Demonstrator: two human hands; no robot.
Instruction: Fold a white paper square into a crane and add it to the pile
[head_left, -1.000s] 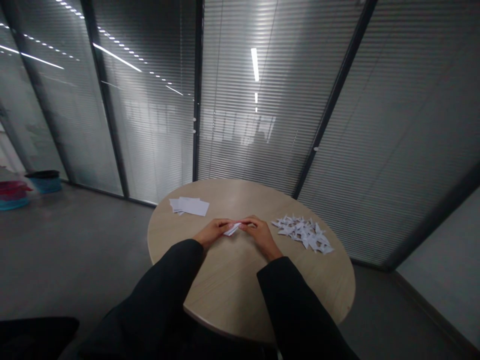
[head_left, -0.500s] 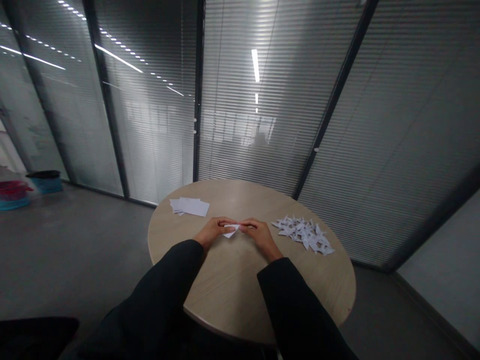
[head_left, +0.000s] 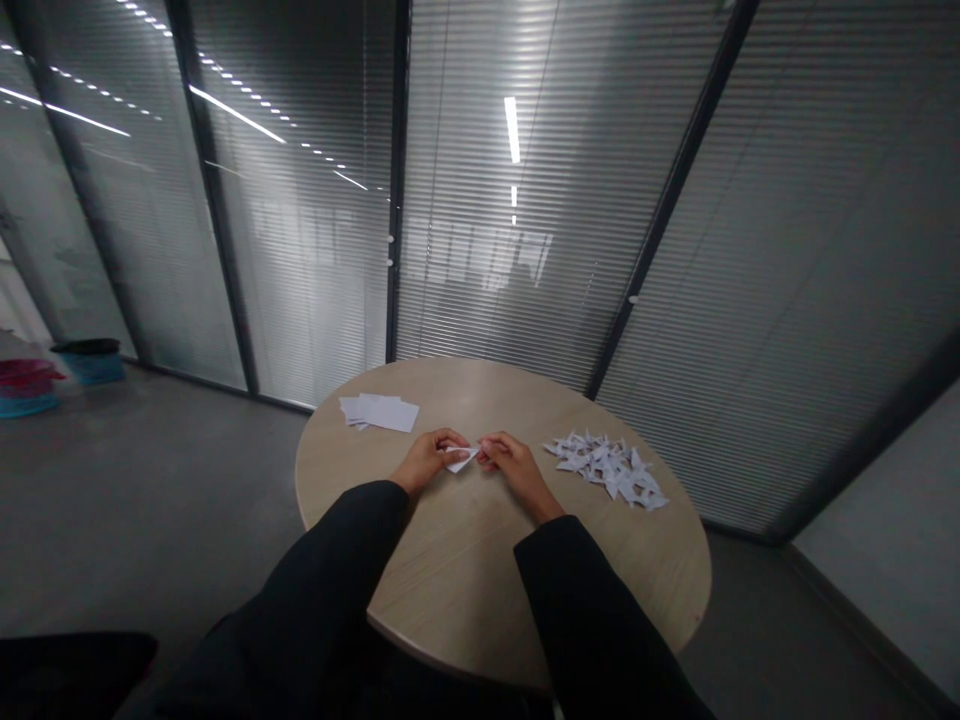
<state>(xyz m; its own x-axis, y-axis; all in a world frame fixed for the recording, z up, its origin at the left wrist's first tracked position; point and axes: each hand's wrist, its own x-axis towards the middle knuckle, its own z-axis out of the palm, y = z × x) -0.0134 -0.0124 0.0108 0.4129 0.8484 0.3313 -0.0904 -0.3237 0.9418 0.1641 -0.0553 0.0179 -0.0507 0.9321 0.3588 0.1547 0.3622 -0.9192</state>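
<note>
Round pale wood-grain table (head_left: pixel 465 570). Small folded white paper (head_left: pixel 460 463) over table's middle, pinched in left hand (head_left: pixel 429 460); right hand (head_left: pixel 516 466), fingers bunched at paper's tip, grip unclear. Step judged: fine folding. Next move calls for steady left pinch, precise right fingertips.

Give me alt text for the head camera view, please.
A person's left hand holds a small folded white paper over a pale table, the right hand at its tip. Flat white sheets lie to the left and a pile of folded paper pieces to the right, before glass partitions with blinds.
</note>
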